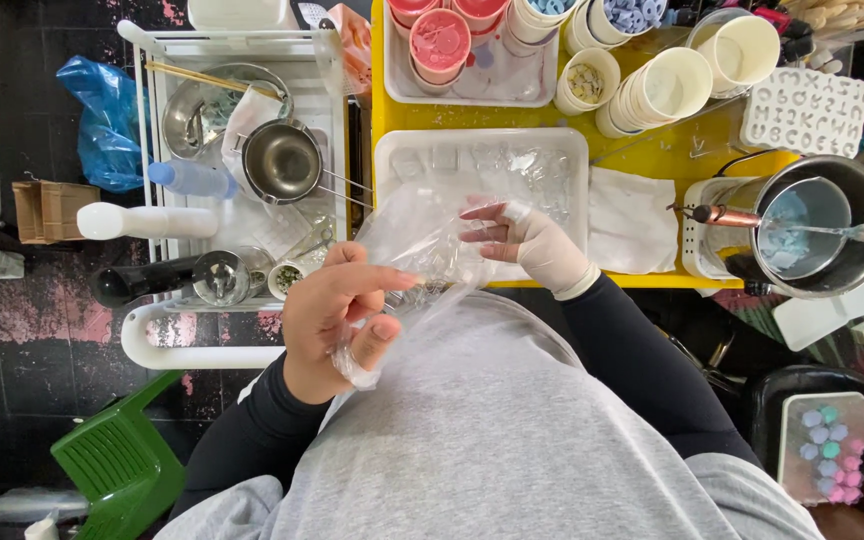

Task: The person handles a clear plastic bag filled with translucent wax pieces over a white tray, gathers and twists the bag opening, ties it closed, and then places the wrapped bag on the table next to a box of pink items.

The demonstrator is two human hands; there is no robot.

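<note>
I hold the thin clear plastic bag [422, 250] stretched above my lap, my left hand [337, 320] pinching its lower edge and my bandaged right hand [527, 240] its top, and hard tugging may tear it.

A small home craft workshop for poured wax or soap pieces is suggested: a yellow counter [672, 150] is crowded with cups of coloured discs [440, 42], a white letter mould [807, 110], a clear mould tray [482, 170] and a melting pot [820, 225], with a white trolley [242, 190] of metal pans alongside.
</note>
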